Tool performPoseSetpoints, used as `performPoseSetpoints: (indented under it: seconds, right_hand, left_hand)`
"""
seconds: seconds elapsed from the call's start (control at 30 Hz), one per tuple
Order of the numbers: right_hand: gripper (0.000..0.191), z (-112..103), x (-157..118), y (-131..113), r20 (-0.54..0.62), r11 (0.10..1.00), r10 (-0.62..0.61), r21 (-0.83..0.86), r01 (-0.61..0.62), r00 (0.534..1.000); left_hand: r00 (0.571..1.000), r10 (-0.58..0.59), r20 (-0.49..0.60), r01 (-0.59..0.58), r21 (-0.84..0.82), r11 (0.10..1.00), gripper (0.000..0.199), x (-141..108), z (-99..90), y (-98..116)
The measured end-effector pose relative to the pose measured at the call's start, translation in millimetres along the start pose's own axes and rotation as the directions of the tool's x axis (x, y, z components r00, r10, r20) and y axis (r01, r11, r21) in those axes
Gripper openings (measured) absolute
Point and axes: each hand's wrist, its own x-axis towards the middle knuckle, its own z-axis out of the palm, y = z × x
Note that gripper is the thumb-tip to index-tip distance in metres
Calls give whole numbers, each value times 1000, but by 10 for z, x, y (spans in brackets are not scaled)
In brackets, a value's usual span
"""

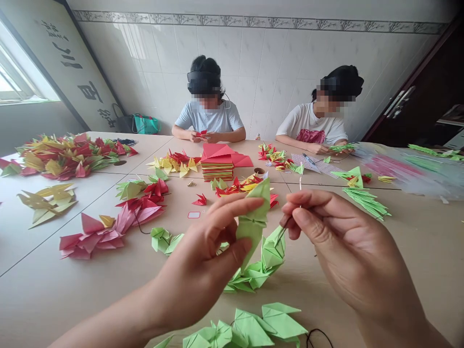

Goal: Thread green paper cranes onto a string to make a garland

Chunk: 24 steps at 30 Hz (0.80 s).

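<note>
One folded light-green paper piece (258, 220) stands pinched between left hand (210, 253) thumb and fingers; right hand (329, 237) pinches a slim pale needle-like rod (300, 182) beside it (dark thread (286, 224) below); one light-green folded-paper chain (257, 276) curves beneath.

Clock is being read from between the hands, twelve lying away from the wearer. A narrow gap is separating the green folded piece (252, 224) at the left hand (217, 241) from the right hand (329, 232); a green paper chain (271, 252) is obstructing just below. Bare tabletop (105, 290) is offering passage at 8, outside the left forearm, and past 3. The pink paper cluster (99, 237) is blocking 9 to 10; the red paper stack (217, 170), 11; green strips (366, 204), 2; the nearer green chain (250, 328) and black cord (319, 330), 6.
</note>
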Motion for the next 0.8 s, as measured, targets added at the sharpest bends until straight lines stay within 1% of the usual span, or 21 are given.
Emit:
performPoseSetpoints:
  seconds: [0.07, 0.1, 0.17, 0.2, 0.27, 0.33, 0.43, 0.47, 0.5, 0.6, 0.67, 0.73, 0.8]
  right_hand:
    - [12, -8, -15, -39, -5, 999, -15, -42, 15, 1000]
    - [13, -12, -24, -60, 21, 999, -7, -45, 8, 1000]
    - [15, -19, -42, -97, 127, 999, 45, 12, -47, 991]
    - [16, -20, -51, -111, 202, 993, 84, 66, -99, 976]
    - [17, -15, -67, -126, 359, 954, 164, 180, -241, 919]
    - [15, -4, -74, -124, 488, 879, 235, 262, -398, 841]
    - [11, 15, -66, -106, 605, 767, 312, 294, -570, 733]
    - [10, 20, -60, -101, 627, 740, 328, 294, -605, 706]
    - [10, 22, -56, -97, 640, 718, 339, 297, -629, 690]
    - [9, 17, -53, -97, 662, 670, 362, 305, -677, 656]
    - [10, 10, -59, -100, 681, 653, 370, 294, -698, 632]
    - [10, 4, -64, -100, 687, 649, 378, 282, -707, 620]
    - [9, 2, -63, -99, 683, 643, 389, 279, -713, 618]
  left_hand:
    - [1000, -23, -21, 22, -44, 999, 47, 7, -13, -16]
    - [999, -25, -30, 23, -65, 998, 47, 12, -16, -20]
    - [999, -16, -47, 12, -78, 997, 46, 22, -14, -20]
    - [998, -9, -56, 5, -67, 998, 46, 27, -11, -18]
    - [997, 12, -75, -14, -30, 999, 46, 35, -4, -12]
    - [995, 42, -92, -40, 19, 999, 46, 41, -1, -5]
    - [990, 83, -113, -73, 90, 993, 47, 44, -4, 4]
    - [989, 91, -117, -78, 112, 991, 47, 43, -6, 6]
    - [988, 95, -118, -80, 127, 989, 48, 42, -6, 6]
    - [989, 88, -116, -70, 151, 986, 52, 39, 0, 3]
    - [989, 84, -119, -64, 157, 985, 53, 36, 11, -5]
    - [989, 85, -124, -63, 173, 983, 53, 30, 22, -16]
    - [986, 101, -131, -73, 202, 977, 52, 18, 30, -28]
